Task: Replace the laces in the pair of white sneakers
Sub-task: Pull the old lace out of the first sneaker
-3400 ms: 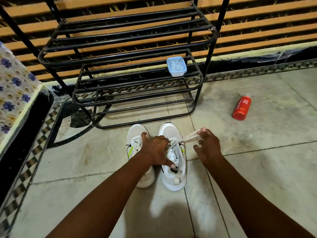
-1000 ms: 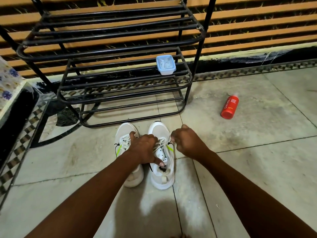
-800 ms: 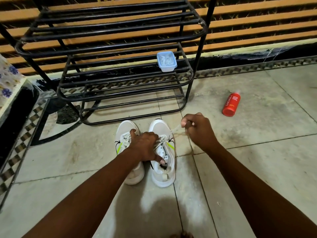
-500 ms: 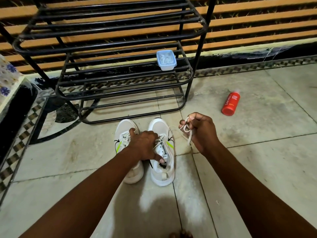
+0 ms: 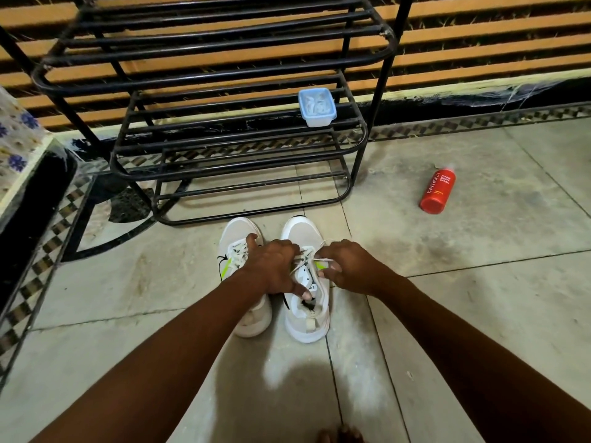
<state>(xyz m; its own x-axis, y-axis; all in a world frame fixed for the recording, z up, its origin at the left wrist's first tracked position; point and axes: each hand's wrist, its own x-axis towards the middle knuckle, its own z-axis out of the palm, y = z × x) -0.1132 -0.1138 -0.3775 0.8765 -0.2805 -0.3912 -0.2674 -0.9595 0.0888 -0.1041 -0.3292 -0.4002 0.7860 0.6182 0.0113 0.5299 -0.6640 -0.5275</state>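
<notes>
Two white sneakers stand side by side on the tiled floor, toes pointing away from me: the left sneaker and the right sneaker. My left hand lies across both, its fingers curled over the right sneaker's tongue and holding it down. My right hand is at the right sneaker's outer side and pinches its white lace close to the eyelets. The left sneaker's lace is threaded and partly hidden under my left hand.
A black metal shoe rack stands just beyond the sneakers, with a small blue-lidded box on its middle shelf. A red bottle lies on the floor to the right. A cloth-covered ledge borders the left.
My right hand, which had pulled the lace out to the right and away from the shoe, has come back down to the right sneaker's eyelets. My left hand stayed on the sneakers.
</notes>
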